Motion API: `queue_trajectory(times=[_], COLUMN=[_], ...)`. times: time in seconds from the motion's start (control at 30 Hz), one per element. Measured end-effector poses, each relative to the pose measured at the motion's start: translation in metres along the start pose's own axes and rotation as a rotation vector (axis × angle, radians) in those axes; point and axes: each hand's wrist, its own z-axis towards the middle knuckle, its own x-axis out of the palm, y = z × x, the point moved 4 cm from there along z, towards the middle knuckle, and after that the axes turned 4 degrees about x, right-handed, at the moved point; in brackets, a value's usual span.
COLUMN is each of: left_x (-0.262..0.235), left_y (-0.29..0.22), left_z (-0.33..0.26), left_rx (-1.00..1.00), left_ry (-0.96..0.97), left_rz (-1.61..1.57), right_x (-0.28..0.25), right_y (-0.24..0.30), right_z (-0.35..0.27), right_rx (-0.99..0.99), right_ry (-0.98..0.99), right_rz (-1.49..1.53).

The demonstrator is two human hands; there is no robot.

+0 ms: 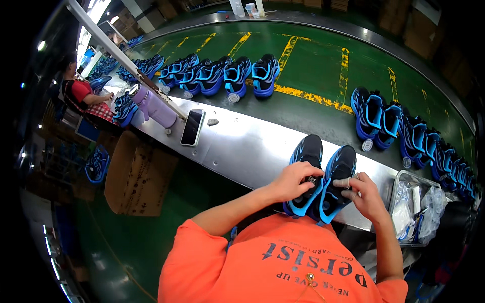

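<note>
In the head view, a black-and-blue sports shoe with light-blue lining (308,149) sits just beside its matching right-hand shoe (342,162) at the near edge of a long, shiny metal bench (242,149), toes pointing away. The bare left hand (294,182) curls partly closed over the first shoe's tongue; the bare right hand (365,194), with pale-wrapped fingertips, bends loosely at the other's opening. Whether either pinches anything cannot be told. The step in hand looks like work around the tongues; the next move probably calls for light, steady fingertips
</note>
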Motion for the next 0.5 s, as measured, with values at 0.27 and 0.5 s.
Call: queue_trajectory(times=[0.27,0.5], left_x=[-0.013,0.010], left_y=[0.000,-0.046], left_z=[-0.001,-0.012], left_rx=[-0.056,-0.278], left_ry=[0.033,0.089], left_rz=[-0.074,-0.253], right_x=[0.001,-0.003], right_y=[-0.009,-0.011], right_z=[0.010,0.002], right_rx=[-0.110,-0.104], right_ry=[-0.010,-0.115], right_rz=[0.007,0.014])
